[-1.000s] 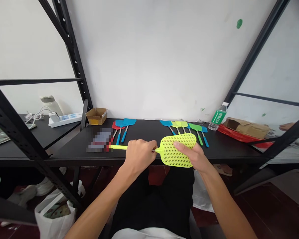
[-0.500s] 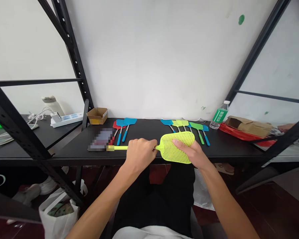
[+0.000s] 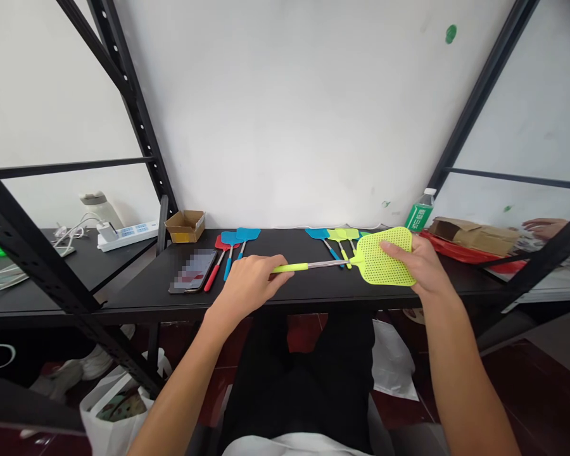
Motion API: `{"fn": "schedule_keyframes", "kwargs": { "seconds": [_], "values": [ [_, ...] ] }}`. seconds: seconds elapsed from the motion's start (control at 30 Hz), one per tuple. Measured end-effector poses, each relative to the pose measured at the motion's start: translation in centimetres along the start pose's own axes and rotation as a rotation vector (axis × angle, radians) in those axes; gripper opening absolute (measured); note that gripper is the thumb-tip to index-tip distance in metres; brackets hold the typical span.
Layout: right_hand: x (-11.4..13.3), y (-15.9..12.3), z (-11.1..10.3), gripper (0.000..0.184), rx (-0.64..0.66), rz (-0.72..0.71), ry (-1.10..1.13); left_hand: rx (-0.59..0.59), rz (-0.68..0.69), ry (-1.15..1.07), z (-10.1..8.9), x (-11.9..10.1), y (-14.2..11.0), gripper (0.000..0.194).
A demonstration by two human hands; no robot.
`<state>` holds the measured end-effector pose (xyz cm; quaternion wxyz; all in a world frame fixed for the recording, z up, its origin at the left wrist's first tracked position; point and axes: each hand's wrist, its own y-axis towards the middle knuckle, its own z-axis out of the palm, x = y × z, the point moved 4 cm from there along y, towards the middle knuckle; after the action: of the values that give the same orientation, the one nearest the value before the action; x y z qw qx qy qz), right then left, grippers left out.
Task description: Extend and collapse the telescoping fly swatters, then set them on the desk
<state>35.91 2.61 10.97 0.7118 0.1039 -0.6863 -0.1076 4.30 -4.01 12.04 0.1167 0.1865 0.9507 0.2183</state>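
A yellow-green fly swatter [image 3: 386, 256] with a perforated head is held level above the front of the black table, its metal rod showing between head and grip. My left hand [image 3: 254, 278] is closed on the end of the grip. On the other side my right hand [image 3: 420, 259] pinches the head, thumb on its face and fingers hidden behind. Behind my left hand lie a red fly swatter [image 3: 213, 272] and two blue ones, one of them a blue fly swatter [image 3: 248, 234]. More swatters, blue and yellow-green, lie at the right, partly covered by the held head.
A phone [image 3: 194, 270] and a small open cardboard box [image 3: 185, 226] are on the table's left. A green-labelled bottle [image 3: 420, 210] stands at the right, near a torn cardboard piece [image 3: 475, 235] on red plastic. Black shelf posts flank both sides. Another person's hand [image 3: 546, 227] shows far right.
The swatter's metal rod now shows between grip and head. My right hand moved right and up with the head; my left hand went slightly left, from beside the head to the grip's end.
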Motion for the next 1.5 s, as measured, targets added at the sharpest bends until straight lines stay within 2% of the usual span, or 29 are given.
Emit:
{"fn": "schedule_keyframes", "kwargs": {
  "seconds": [0.17,0.57,0.97,1.23,1.5],
  "values": [
    [0.0,0.5,-1.5,0.033,-0.052,0.008,0.024,-0.040,0.023,-0.088,-0.9,0.6,-0.1,0.036],
    [-0.1,0.5,-1.0,0.034,0.003,0.068,0.078,-0.021,0.101,-0.192,-1.1,0.7,-0.3,0.042],
    [0.4,0.2,-0.3,0.034,-0.007,0.015,0.052,0.082,0.059,-0.488,-0.3,0.3,-0.3,0.049],
    [0.8,-0.1,0.8,0.034,-0.021,-0.007,0.039,0.038,-0.021,-0.618,0.1,0.5,-0.2,0.055],
    [0.1,0.5,0.5,0.035,0.005,0.022,0.083,0.170,0.037,-0.734,0.9,-1.1,-0.3,0.052]
  ]
}}
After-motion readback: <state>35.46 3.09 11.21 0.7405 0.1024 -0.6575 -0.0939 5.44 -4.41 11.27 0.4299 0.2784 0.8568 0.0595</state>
